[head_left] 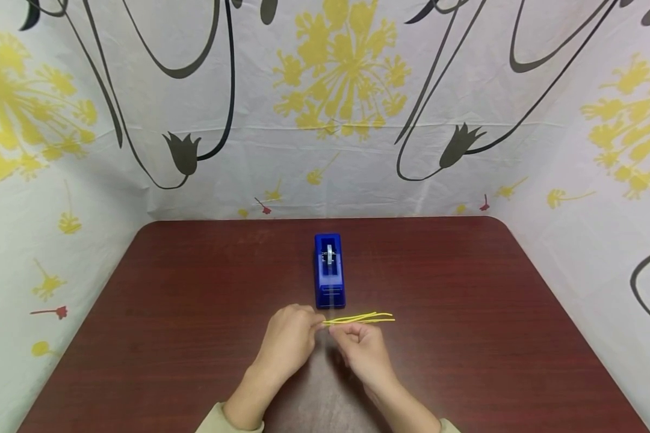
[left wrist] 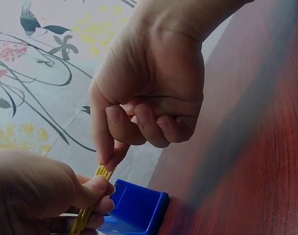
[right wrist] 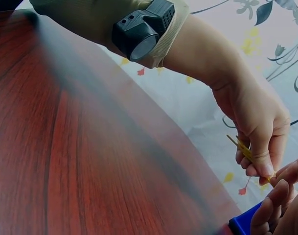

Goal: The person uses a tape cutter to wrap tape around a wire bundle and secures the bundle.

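A bundle of thin yellow strands (head_left: 367,318) is held level between both hands, a little above the table. My left hand (head_left: 288,338) pinches its left end between thumb and forefinger; the left wrist view shows the other fingers (left wrist: 148,120) curled toward the palm. Close beside that grip, my right hand (head_left: 364,355) pinches the bundle too, and the loose ends stick out to the right. In the right wrist view the strands (right wrist: 244,148) emerge behind the right thumb. Just beyond the hands stands a blue tape dispenser (head_left: 330,279).
The dispenser is on a dark red-brown wooden table (head_left: 211,282). A white cloth (head_left: 325,174) with yellow and grey flower prints hangs behind the table and along both sides.
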Tool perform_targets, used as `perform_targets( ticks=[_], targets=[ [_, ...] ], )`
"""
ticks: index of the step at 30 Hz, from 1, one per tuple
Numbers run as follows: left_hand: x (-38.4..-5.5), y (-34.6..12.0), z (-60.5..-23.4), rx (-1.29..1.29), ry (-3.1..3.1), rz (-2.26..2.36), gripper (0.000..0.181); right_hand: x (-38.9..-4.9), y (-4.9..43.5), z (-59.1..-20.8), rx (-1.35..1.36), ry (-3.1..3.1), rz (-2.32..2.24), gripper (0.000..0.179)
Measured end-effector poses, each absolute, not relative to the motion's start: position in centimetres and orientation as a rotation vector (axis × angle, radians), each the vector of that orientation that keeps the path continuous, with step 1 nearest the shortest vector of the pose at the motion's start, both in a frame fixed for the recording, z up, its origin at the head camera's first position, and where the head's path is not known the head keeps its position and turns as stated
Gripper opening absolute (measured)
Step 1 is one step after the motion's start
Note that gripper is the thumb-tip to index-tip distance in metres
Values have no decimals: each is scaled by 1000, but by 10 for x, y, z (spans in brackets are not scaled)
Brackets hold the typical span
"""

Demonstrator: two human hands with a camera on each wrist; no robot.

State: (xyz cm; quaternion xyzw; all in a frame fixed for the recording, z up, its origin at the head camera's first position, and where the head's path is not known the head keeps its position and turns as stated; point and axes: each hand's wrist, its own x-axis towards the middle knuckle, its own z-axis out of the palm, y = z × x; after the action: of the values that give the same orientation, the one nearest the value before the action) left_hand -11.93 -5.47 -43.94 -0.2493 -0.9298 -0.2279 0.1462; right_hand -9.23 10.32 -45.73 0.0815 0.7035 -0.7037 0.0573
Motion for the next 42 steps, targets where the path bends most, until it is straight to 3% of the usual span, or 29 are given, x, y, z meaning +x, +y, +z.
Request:
perform_targets(
  ticks=[15,42],
  targets=[
    [-118,-53,-446,-641,-2655,-661,14,-92,101,-460,255,2168,-2132,23],
    [-121,-54,-440,-661,-2673,-646,14,-105,109,-459,180,2338,-2002,22]
  ],
)
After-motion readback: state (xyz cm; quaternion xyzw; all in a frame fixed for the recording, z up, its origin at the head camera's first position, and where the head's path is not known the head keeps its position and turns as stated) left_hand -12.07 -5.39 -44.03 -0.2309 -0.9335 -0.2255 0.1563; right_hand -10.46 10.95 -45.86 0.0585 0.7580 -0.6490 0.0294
